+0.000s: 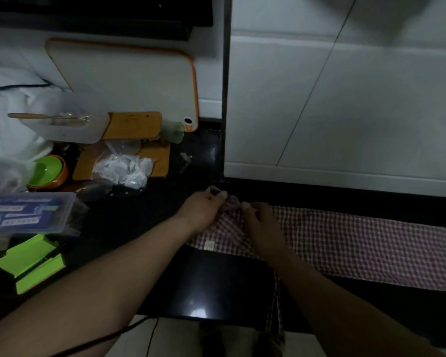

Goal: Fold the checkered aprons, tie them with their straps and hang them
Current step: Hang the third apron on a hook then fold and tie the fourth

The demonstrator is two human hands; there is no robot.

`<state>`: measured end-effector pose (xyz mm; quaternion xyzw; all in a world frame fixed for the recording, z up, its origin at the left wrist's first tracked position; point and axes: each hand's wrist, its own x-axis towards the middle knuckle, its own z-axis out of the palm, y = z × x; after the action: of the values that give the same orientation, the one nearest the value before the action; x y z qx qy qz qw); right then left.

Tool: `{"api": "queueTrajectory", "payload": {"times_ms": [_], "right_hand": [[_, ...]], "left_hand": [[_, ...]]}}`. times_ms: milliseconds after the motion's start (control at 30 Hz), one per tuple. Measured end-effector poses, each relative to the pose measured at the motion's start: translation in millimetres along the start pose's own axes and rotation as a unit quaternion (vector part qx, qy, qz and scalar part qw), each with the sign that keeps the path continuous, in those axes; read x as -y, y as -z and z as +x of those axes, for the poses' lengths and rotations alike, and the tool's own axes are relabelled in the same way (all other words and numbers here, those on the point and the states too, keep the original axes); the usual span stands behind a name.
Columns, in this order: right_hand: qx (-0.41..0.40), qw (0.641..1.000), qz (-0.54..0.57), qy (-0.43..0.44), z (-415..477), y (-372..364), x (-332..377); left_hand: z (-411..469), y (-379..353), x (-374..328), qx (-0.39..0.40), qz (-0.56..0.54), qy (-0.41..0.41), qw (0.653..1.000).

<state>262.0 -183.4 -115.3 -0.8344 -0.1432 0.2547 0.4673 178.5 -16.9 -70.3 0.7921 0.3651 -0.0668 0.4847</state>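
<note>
Apron [358, 240], red-and-white checked, lies folded into a long band on a dark counter [216, 284], its long axis running left to right, parallel to the tiled wall [345, 99] just behind it. Its right end runs out of the frame; its left end is bunched between both hands. The left hand [204, 210] curls its fingers and thumb over the gathered cloth at the band's far left corner, and the right hand [260, 222] pinches the same bunch from the other side, fingertips nearly touching the left's. A small white label shows on the fabric below the left wrist. A strap [274, 313] drops from under the right forearm over the counter's front edge. Bare counter lies between the band and that edge. To the left, well apart from the cloth, stand a clear box [23, 212] and a green bowl [45, 171].
</note>
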Motion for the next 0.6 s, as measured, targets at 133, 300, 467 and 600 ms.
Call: {"api": "queueTrajectory", "payload": {"times_ms": [133, 300, 467, 600], "right_hand": [[-0.067, 0.969, -0.174, 0.162, -3.6, -11.8, 2.9], [0.102, 0.880, -0.385, 0.259, 1.6, -50.1, -24.2], [0.107, 0.853, -0.433, 0.270, -0.5, -48.4, -43.1], [-0.020, 0.881, -0.404, 0.246, -7.6, -33.6, -34.3]], "left_hand": [[5.9, -6.1, 27.7, 0.027, 0.007, 0.036, 0.999], [5.1, -6.2, 58.5, -0.019, -0.025, 0.064, 0.997], [18.8, 5.6, 88.5, -0.107, -0.005, 0.165, 0.981], [33.6, -9.4, 94.1, -0.036, -0.079, 0.160, 0.983]]}}
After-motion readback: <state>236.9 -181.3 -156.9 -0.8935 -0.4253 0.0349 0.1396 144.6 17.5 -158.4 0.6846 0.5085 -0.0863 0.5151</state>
